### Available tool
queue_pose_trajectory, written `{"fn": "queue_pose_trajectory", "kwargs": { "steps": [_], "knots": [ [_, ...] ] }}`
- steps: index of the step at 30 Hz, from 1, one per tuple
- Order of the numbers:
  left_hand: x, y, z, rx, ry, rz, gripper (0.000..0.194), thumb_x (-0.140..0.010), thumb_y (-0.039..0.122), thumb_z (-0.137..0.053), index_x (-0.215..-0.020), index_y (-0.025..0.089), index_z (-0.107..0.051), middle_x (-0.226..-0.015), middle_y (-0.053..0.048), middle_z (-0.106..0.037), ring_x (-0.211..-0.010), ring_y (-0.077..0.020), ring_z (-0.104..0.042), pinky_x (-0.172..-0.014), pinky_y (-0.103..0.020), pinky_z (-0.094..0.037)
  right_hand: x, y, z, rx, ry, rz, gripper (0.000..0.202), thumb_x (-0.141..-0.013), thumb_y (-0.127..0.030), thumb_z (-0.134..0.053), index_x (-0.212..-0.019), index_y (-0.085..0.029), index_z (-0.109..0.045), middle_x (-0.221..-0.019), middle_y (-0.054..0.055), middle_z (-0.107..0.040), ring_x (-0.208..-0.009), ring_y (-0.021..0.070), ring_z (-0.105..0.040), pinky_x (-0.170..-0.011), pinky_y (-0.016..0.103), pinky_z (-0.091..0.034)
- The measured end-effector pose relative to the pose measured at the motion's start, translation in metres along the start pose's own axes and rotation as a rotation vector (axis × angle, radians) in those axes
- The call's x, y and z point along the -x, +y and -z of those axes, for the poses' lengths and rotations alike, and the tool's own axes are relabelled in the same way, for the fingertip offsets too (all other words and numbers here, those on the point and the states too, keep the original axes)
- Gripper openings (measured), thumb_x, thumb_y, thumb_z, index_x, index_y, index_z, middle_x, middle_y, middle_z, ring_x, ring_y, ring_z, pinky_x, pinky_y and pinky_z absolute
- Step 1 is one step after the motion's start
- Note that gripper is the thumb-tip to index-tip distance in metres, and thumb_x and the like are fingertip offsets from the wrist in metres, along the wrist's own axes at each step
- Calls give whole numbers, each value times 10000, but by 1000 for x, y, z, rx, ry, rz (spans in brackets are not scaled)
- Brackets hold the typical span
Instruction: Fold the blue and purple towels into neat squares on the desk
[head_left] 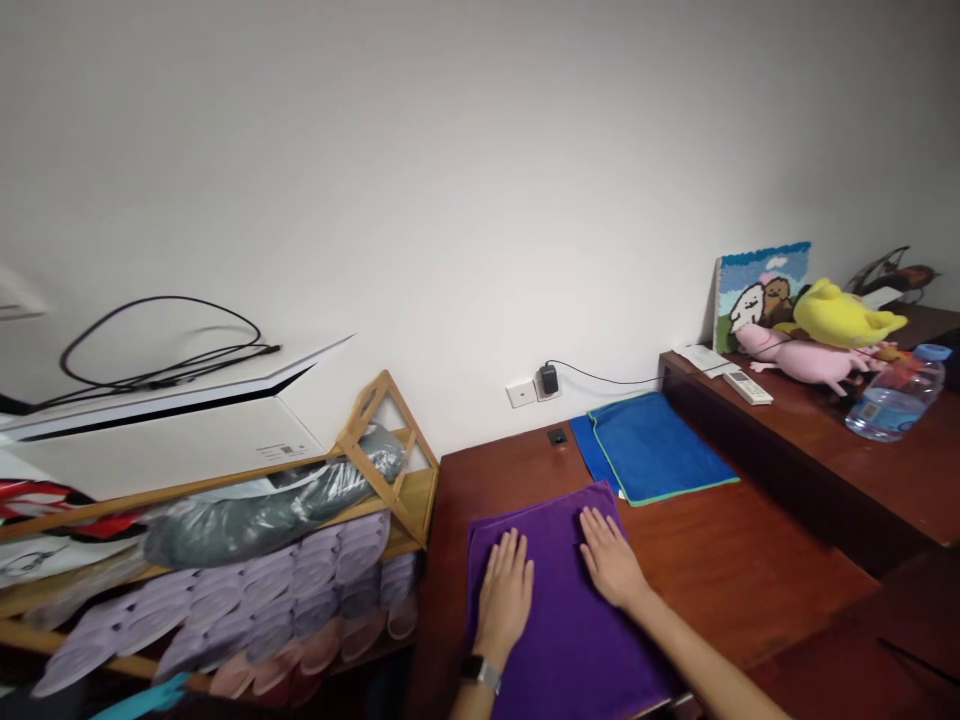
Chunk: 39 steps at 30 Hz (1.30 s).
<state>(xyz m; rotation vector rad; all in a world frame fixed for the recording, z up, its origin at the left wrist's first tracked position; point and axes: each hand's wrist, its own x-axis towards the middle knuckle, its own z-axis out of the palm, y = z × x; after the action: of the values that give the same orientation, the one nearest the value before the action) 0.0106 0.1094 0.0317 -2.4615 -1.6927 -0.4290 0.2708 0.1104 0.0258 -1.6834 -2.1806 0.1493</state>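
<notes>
A purple cloth (559,610) lies spread on the reddish-brown wooden desk (720,580). My left hand (506,595) rests flat near its left edge, fingers stretched out, with a watch on the wrist. Toward the upper right part of the same cloth, my right hand (611,560) is laid flat, palm down. Neither hand grips anything. Behind the purple cloth and to its right is a folded blue cloth (656,450) with a green edge, apart from both hands.
On the raised ledge at right stand a water bottle (892,400), plush toys (810,360), a white remote (748,388) and a picture (761,290). A plugged adapter (549,378) is on the wall. At left, a wooden rack (409,510) holds several slippers; a white box (172,440) sits above.
</notes>
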Motion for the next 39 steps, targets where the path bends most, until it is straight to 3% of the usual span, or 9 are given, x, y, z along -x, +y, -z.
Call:
{"fn": "queue_pose_trajectory", "kwargs": {
  "steps": [4,9,12,18,21,27,30,34,39],
  "knots": [
    [41,43,3,75,-64,-118,548,-1093,404,-327,-1628,288,-354,-1673,-58,-400,-1544,-257,-368,-1253,-523,-350,46,-23,-19,-13,-9,52,621,-1091,-455,-236,-1644,-182,-315,-1677,66,-338,-1567,224,-296,-1288,432,-252],
    [83,-3,15,40,-135,-2,591,-1079,474,-370,-1633,269,-342,-1677,-75,-382,-1544,-270,-362,-1241,-530,-370,71,26,8,59,-64,-132,627,-1078,-459,-286,-1613,-149,-384,-1666,107,-355,-1556,262,-319,-1275,488,-271],
    [94,-21,24,29,-121,29,579,-1081,440,-363,-1615,216,-385,-1651,-108,-427,-1528,-263,-393,-1245,-510,-368,74,30,26,80,-82,-183,621,-1074,-429,-300,-1601,-115,-400,-1663,124,-358,-1556,272,-317,-1274,483,-274],
    [90,51,24,63,-82,-93,565,-1102,401,-296,-1630,206,-345,-1676,-83,-387,-1555,-239,-342,-1266,-485,-336,101,-54,0,28,31,72,605,-1091,-419,-277,-1634,-159,-335,-1682,75,-328,-1570,234,-289,-1291,432,-232],
    [99,65,18,54,-152,-113,582,-1102,458,-283,-1630,223,-346,-1682,-69,-373,-1555,-248,-341,-1262,-496,-338,119,-58,-15,22,36,113,598,-1089,-428,-296,-1626,-172,-354,-1662,77,-376,-1542,240,-353,-1272,437,-272],
    [142,0,17,-10,-141,46,620,-1088,480,-308,-1648,213,-297,-1692,-82,-336,-1559,-253,-326,-1261,-496,-348,140,15,0,43,42,-57,617,-1082,-486,-292,-1622,-196,-367,-1653,83,-401,-1528,247,-382,-1262,467,-296],
    [156,-21,18,-24,-128,78,626,-1083,475,-309,-1639,187,-320,-1685,-89,-345,-1553,-252,-336,-1260,-493,-355,143,26,8,30,-23,-92,632,-1078,-491,-284,-1613,-170,-382,-1666,88,-374,-1544,239,-350,-1268,462,-293],
    [152,-14,18,-32,-92,64,597,-1075,460,-337,-1600,187,-416,-1648,-93,-420,-1527,-265,-391,-1258,-510,-362,136,14,17,12,-50,-90,628,-1075,-513,-278,-1597,-196,-426,-1650,81,-405,-1537,255,-366,-1280,493,-270],
    [106,31,22,25,-26,-36,554,-1087,415,-317,-1606,243,-408,-1648,-61,-435,-1527,-251,-396,-1259,-499,-362,111,-9,25,-26,-10,-39,630,-1085,-495,-222,-1626,-205,-365,-1681,56,-336,-1563,240,-306,-1292,457,-241]
  ]
}}
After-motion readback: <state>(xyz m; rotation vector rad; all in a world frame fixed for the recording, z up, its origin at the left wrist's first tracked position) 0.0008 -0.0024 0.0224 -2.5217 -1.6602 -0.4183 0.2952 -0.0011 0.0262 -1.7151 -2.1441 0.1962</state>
